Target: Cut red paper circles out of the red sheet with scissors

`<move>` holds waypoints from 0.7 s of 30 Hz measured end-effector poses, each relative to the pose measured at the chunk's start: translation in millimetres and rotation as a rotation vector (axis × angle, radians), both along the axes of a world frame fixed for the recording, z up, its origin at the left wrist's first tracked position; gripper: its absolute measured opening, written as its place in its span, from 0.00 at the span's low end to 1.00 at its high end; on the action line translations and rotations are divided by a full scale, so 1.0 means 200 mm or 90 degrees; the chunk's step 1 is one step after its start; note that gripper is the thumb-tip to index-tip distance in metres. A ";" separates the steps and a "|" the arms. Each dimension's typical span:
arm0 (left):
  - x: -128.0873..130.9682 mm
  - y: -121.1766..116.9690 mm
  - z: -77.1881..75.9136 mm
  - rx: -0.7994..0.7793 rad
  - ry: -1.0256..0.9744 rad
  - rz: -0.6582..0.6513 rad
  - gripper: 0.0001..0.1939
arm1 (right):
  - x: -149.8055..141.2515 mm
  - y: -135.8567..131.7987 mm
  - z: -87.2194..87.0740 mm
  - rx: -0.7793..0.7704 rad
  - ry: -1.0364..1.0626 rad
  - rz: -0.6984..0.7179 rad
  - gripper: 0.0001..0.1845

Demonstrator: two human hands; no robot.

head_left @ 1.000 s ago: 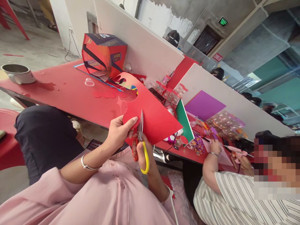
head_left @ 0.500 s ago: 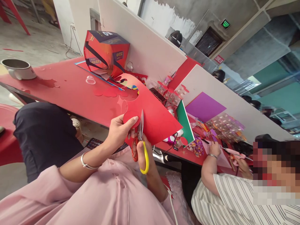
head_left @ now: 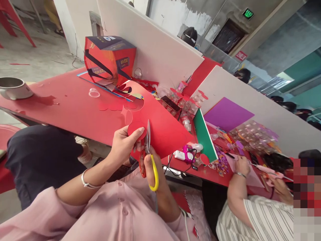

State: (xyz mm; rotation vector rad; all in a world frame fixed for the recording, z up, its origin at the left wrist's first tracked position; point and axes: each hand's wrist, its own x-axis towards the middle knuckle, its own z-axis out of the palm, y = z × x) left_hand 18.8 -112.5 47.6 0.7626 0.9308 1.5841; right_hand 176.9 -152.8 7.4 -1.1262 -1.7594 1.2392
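Observation:
Above my lap I hold a large sheet of red paper (head_left: 168, 130) with round bites cut from its left edge. My left hand (head_left: 126, 139) pinches it, thumb on top, at a partly cut round piece (head_left: 136, 129). In my right hand (head_left: 151, 167) is a pair of scissors (head_left: 148, 134) with one yellow and one red handle, fingers through the loops. One blade lies over the paper beside my left fingertips; the other is hidden beneath it. Loose red paper discs (head_left: 117, 106) lie on the table behind the sheet.
A grey mug (head_left: 18, 90) stands at the table's left end, and a red gift bag (head_left: 107, 60) leans by the white partition. Clear plastic cups (head_left: 187, 102), a phone (head_left: 170, 103) and a green board (head_left: 204, 134) lie rightward. At right, a co-worker's hand (head_left: 279, 187) holds a pink glue gun (head_left: 269, 170).
The view has shifted, so the co-worker and table items at right appear farther right. Both my hands keep their hold, and the scissors stay at nearly the same place on the paper.

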 end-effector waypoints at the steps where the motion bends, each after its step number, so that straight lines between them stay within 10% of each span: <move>1: 0.00 0.03 0.00 -0.009 0.004 0.001 0.20 | 0.00 0.03 0.00 -0.005 0.012 0.003 0.44; 21: -0.15 0.44 -0.03 -0.121 0.093 -0.052 0.22 | -0.09 0.40 -0.02 -0.076 -0.001 -0.018 0.43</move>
